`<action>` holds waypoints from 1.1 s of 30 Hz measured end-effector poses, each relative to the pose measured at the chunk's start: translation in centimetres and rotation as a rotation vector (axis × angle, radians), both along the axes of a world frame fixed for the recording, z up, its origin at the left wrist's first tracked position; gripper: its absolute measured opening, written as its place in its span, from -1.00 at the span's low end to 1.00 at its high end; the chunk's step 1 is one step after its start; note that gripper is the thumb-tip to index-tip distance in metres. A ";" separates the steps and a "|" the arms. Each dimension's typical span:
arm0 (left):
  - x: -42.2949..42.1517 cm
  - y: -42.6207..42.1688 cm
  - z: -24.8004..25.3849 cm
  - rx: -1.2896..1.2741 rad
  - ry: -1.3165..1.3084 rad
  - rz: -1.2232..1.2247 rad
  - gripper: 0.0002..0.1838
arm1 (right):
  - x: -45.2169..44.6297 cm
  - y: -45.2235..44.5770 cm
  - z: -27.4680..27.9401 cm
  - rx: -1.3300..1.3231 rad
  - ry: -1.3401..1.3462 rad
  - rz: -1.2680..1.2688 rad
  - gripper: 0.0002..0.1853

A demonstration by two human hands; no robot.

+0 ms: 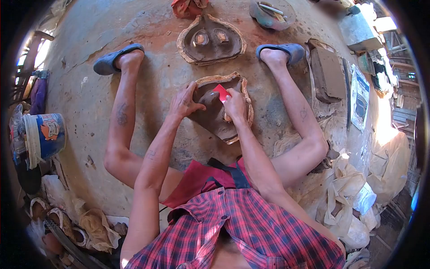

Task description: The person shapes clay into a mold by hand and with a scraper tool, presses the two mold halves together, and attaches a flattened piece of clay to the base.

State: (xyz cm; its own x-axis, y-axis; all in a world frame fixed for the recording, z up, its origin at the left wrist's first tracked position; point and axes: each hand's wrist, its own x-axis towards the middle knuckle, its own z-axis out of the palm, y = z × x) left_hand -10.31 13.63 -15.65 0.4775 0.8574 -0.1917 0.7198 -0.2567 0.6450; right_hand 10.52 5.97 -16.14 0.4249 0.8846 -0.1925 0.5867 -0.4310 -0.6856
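Note:
On the floor between my legs lies a mould [250, 105] with a pale, rough rim, lined with dark wet clay [210, 101]. My right hand [235, 106] is closed on a flat red scraper [221, 92], which touches the clay near a raised lump. At the mould's left edge rests my left hand [182, 102], its thumb stretched over the clay and its fingers by the rim. Beyond it sits a second clay-lined mould [180, 45] with two round raised shapes inside.
A bowl [264, 20] with tools stands at the far right, near a red cloth [188, 8]. A block of clay [328, 74] lies right of my foot. A bucket [47, 136] is at left; crumpled plastic sheets [345, 184] lie at right.

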 end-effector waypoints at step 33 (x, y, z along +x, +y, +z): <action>-0.9 -9.7 2.4 -0.705 -1.003 0.341 -0.82 | 2.0 -8.0 9.8 0.446 -0.005 0.363 -0.43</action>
State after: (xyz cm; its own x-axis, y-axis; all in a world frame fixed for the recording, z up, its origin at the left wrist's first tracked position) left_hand -11.18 3.88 -13.20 0.4529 0.8250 -0.3380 -0.1997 0.4634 0.8634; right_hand 12.51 -1.99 -6.30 0.0788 0.9691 0.2339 0.6467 0.1289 -0.7518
